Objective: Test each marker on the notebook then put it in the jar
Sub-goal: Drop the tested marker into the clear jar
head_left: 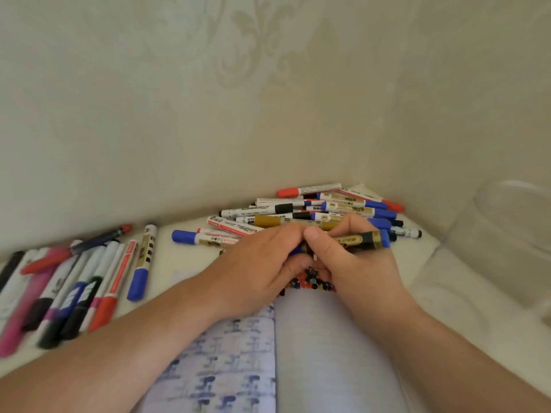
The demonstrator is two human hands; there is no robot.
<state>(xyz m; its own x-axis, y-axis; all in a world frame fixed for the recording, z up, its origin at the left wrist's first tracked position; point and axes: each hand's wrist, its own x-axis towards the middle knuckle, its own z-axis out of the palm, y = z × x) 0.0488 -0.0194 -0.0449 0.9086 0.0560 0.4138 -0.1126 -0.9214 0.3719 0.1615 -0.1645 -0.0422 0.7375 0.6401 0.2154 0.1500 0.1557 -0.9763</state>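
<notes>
— What colours did the marker [362, 240] over the notebook [328, 353] have?
— Black and gold, with a blue end.
— And the notebook?
— Its left page bore blue marks; red, blue and black scribbles at its top. Behind it, markers [328, 208] capped blue, red, black.

Hemmed in around the notebook

Both hands [262, 263] [354, 263] meet over the far end of the notebook [328, 353], blocking it. Just beyond the notebook a heap of markers [313, 213] fills the wall corner; left of it a row of markers [83, 281] lies side by side; right of it stands a clear jar [512, 242]. Bare tabletop [190, 257] shows between row and notebook.
</notes>
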